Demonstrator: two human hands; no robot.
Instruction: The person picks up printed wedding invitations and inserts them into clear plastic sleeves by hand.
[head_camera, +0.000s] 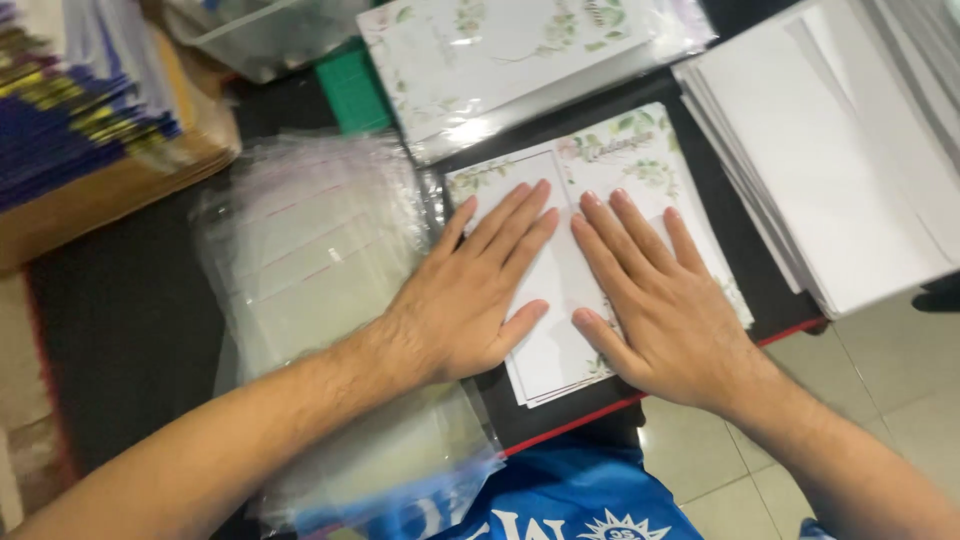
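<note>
A white folded card with green leaf and flower print (630, 150) lies on a black table (130, 320). My left hand (470, 295) rests flat on its left half, fingers spread. My right hand (655, 295) lies flat on its right half, fingers together and pointing away from me. Both palms press down on the card; neither hand grips anything. The middle of the card is hidden under my hands.
A pile of clear plastic sleeves (320, 260) lies left of the card. Sleeved floral cards (500, 60) sit behind it. A stack of white sheets (830, 170) lies at right, a cardboard box of coloured papers (90, 120) at far left. A red table edge (780, 335) runs near me.
</note>
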